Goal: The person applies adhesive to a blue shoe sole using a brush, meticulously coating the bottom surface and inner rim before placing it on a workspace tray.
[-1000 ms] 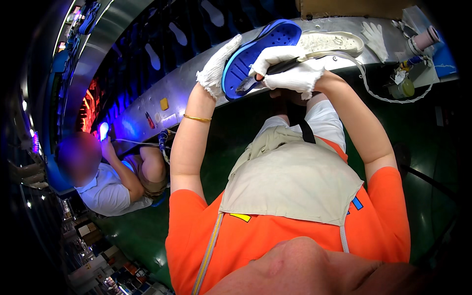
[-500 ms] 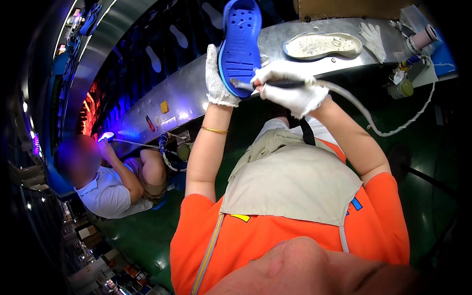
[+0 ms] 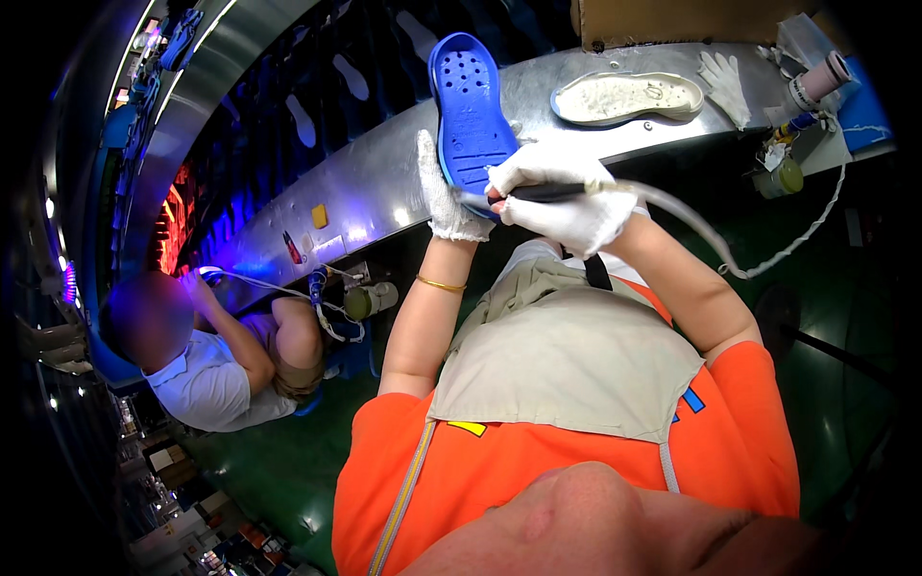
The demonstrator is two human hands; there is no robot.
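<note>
A blue shoe sole (image 3: 474,120) with round holes at its toe end is held tilted in front of me at the bench edge. My left hand (image 3: 449,204), in a white glove, grips its heel part from the left and below, with most fingers hidden behind it. In my gloved right hand (image 3: 571,213) is a brush with a black handle (image 3: 549,193), fed by a pale hose (image 3: 684,213). The brush tip is blurred and lies at the heel rim. Bare fingertips show at the glove's end. Beyond the right hand lies a cream-white sole (image 3: 626,100) on the bench.
A spare white glove (image 3: 724,88) lies on the curved metal bench (image 3: 375,182). To the right stand a thread-like spool (image 3: 821,77) and a small jar (image 3: 780,178). A dark conveyor (image 3: 317,86) carries soles behind. At left, a co-worker (image 3: 216,374) sits by the bench.
The blue sole and both hands have come nearer to me, my left hand also shifting right. The brush tip has gone from the sole's inner heel area to its heel rim.
</note>
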